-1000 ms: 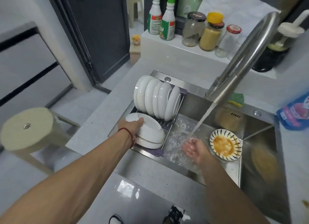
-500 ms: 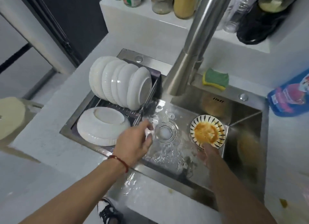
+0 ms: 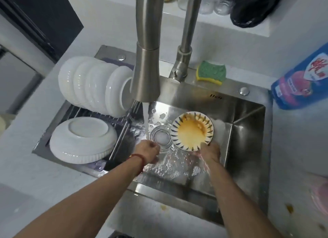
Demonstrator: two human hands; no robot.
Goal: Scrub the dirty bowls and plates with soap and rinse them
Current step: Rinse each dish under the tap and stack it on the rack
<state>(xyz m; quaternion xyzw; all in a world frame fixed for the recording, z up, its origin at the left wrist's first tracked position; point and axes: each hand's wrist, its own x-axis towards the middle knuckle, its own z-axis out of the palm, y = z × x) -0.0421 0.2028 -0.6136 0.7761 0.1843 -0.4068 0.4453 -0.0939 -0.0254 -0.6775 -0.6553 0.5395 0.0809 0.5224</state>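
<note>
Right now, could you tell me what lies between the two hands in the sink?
In the head view, the round drain and the falling water stream lie between the left hand and right hand, on wet sink floor.

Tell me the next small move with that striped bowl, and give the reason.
Probably slide the striped bowl left under the water stream. The right hand grips its near rim, orange residue coats the inside, and the stream falls beside it, near the drain. The left hand is free; the sponge sits on the sink's back ledge.
</note>
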